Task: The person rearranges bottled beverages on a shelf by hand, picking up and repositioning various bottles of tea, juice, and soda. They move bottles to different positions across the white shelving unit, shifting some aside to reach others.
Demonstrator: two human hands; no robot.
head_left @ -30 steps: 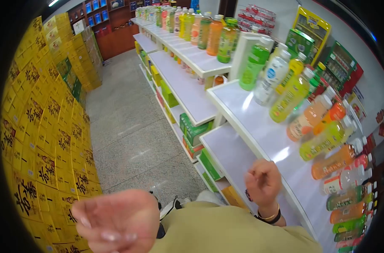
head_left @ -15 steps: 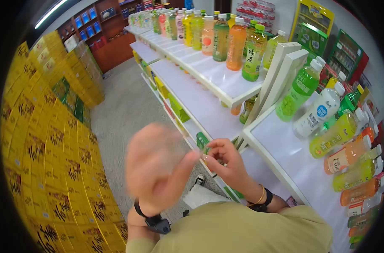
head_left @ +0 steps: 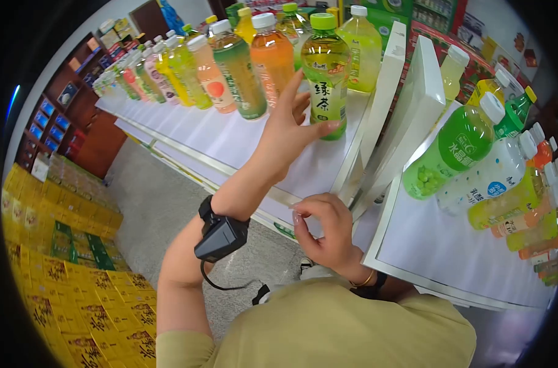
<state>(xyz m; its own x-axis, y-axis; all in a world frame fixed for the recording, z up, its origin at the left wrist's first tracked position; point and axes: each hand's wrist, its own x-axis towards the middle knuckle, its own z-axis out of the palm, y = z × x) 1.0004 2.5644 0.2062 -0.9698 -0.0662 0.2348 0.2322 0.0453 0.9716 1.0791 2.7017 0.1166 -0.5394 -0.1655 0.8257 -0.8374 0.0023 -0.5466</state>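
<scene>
My left hand is wrapped around the lower part of a green tea bottle with a light green cap. The thumb crosses the front of the bottle, the other fingers lie along its left side, and some fingertips are hidden. Upright, the bottle stands at the near end of the upper white shelf. Lower down, in front of my body, my right hand is curled in a loose pinch by the shelf edge. I see nothing between its thumb and fingers.
Orange, dark green and peach drink bottles stand close beside the tea. A white divider separates this shelf from another with several bottles. Yellow cartons are stacked at left.
My left hand has moved up and forward from near my right hand to the green tea bottle. The view has shifted closer to the shelf. My right hand stays low and curled.
</scene>
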